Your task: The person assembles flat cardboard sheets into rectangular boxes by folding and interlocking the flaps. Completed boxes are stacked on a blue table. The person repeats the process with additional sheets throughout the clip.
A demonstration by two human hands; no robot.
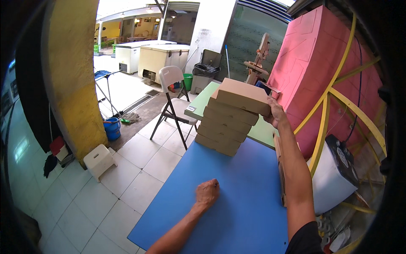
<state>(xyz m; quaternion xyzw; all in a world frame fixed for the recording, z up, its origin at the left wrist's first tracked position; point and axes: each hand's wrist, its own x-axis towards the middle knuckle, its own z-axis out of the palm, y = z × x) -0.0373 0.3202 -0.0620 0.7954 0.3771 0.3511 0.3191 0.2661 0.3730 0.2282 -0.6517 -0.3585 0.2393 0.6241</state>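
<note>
Brown cardboard boxes [226,125] are piled in an uneven stack at the far end of the blue table [177,203]. The topmost cardboard box [243,94] sits slightly askew on the others. My right hand [275,113] is closed on that box's right end, its arm stretched along the table's right side. Over the middle of the blue surface my left hand [207,192] is curled into a fist. A small dark spot shows at its fingers, too small to name. Flat cardboard pieces [280,169] stand along the table's right edge, partly behind my right forearm.
A light green tabletop [203,101] adjoins beyond the stack. To its left stands a folding chair [171,82]. A white stool [99,161] and a blue bucket [112,129] are on the tiled floor. Yellow metal bars [325,127] and a white appliance [334,182] border the right.
</note>
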